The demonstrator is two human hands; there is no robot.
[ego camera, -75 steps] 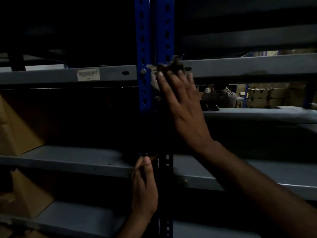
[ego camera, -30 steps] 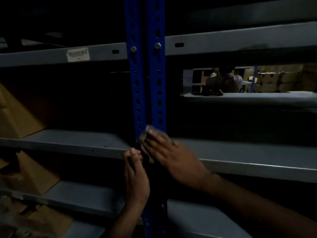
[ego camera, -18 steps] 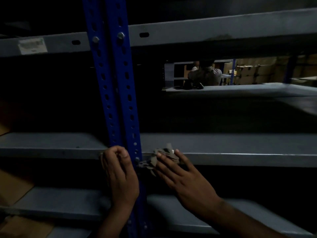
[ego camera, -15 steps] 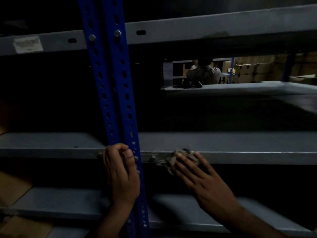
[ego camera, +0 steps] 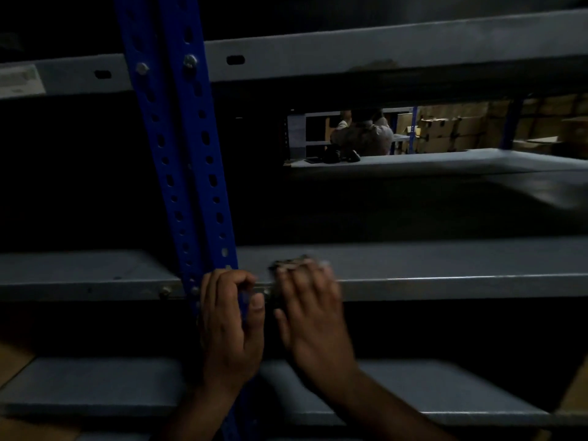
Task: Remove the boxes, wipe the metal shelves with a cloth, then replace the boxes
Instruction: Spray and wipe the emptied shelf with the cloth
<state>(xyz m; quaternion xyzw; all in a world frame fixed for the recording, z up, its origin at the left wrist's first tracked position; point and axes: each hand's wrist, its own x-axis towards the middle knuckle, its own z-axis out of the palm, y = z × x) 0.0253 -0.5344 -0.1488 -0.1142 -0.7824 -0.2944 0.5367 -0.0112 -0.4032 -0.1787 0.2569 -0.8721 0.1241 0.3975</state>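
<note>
My right hand (ego camera: 313,316) presses a crumpled grey cloth (ego camera: 291,263) flat against the front lip of the middle grey metal shelf (ego camera: 445,268), just right of the blue perforated upright (ego camera: 187,160). The hand is blurred. My left hand (ego camera: 230,326) is curled around the upright where it meets that shelf. Another grey shelf (ego camera: 381,49) runs above and a lower one (ego camera: 95,386) below. Part of a cardboard box (ego camera: 12,358) shows dimly at the lower left edge.
Through the gap behind the shelves a person (ego camera: 362,135) sits at a far shelf (ego camera: 413,159), with stacked cardboard boxes (ego camera: 451,132) behind. A white label (ego camera: 20,79) is stuck on the upper shelf's front at left. The rack interior is dark.
My right hand came down from the upper shelf along the upright to the middle shelf, then slid the cloth along its front lip. My left hand stayed on the upright.
</note>
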